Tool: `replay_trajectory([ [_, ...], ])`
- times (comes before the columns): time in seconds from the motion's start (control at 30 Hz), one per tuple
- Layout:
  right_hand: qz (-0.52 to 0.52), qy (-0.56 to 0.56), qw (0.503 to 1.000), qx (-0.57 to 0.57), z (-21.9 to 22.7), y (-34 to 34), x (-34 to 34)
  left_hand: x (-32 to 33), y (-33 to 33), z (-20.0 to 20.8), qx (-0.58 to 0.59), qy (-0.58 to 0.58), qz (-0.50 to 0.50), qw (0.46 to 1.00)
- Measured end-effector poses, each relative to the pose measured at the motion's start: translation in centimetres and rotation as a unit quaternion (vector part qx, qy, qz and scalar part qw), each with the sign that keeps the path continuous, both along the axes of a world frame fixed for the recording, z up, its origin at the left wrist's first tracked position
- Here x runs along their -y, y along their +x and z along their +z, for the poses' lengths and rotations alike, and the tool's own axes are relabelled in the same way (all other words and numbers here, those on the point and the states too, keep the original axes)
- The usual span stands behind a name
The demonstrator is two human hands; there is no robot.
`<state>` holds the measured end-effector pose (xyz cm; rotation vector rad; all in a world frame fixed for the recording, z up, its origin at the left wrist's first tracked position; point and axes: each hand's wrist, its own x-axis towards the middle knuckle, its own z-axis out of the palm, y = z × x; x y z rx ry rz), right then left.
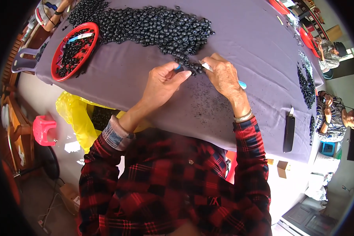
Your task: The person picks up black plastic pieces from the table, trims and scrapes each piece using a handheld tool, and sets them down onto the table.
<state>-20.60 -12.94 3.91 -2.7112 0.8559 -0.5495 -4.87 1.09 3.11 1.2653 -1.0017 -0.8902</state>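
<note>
A broad heap of small black ring-shaped parts lies over the far side of the cloth-covered table, with a thin tail of them reaching toward me. My left hand is beside that tail, its thumb and forefinger apart with no part visible between them. A blue cover sits on its fingertip. My right hand grips a slim tool, apparently a small knife with a white and light-blue handle; its tip points at the loose parts. Dark crumbs are scattered on the cloth between my hands and body.
A red basin of black pieces stands at left. Below the table edge hangs a yellow bag with dark pieces inside. A black-handled box cutter lies at right. Two people work along the right side, near further black heaps.
</note>
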Motion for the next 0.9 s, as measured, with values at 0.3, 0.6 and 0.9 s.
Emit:
replay_trajectory([
  [0.3,0.068,0.101,0.973,0.197,4.6,-0.6,-6.2,-0.9,-0.7,1.5,-0.081,0.073,-0.05,0.993],
  [0.6,0.055,0.103,0.975,0.188,4.5,-2.0,-8.8,-1.4,-1.4,0.9,-0.208,0.036,-0.183,0.96],
  [0.9,0.095,0.27,0.929,0.233,3.2,-2.0,-8.2,-2.5,-1.1,0.5,-0.363,0.074,-0.225,0.901],
])
